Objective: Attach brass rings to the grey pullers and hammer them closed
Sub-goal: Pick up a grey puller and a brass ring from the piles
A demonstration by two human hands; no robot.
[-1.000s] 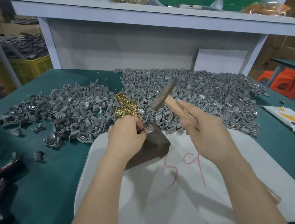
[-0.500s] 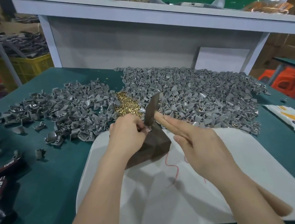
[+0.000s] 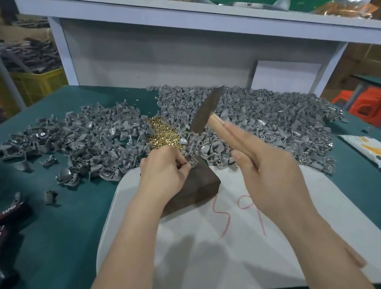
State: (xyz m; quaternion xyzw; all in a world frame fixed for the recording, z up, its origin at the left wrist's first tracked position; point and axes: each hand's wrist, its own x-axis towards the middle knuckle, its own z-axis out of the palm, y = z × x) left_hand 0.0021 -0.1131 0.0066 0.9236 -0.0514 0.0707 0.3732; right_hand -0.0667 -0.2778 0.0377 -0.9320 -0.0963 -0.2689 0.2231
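Observation:
My left hand (image 3: 164, 170) pinches a small grey puller (image 3: 192, 161) against the top far corner of a dark block (image 3: 196, 186) that stands on a white pad (image 3: 239, 243). My right hand (image 3: 268, 172) grips the wooden handle of a hammer (image 3: 207, 110); its dark metal head is raised above and behind the block. A small heap of brass rings (image 3: 164, 136) lies just beyond my left hand, between two broad piles of grey pullers (image 3: 88, 141), the larger pile (image 3: 275, 123) to the right. Any ring on the held puller is too small to see.
The green table (image 3: 55, 248) carries black and red tools (image 3: 1, 230) at the left edge and a white and orange packet (image 3: 374, 153) at the right. A white shelf (image 3: 196, 12) with bags of parts rises behind the piles. A yellow crate (image 3: 37, 85) stands at far left.
The hammer head was down on the puller at the block half a second ago; it has now swung back up and away. My left hand has stayed on the block.

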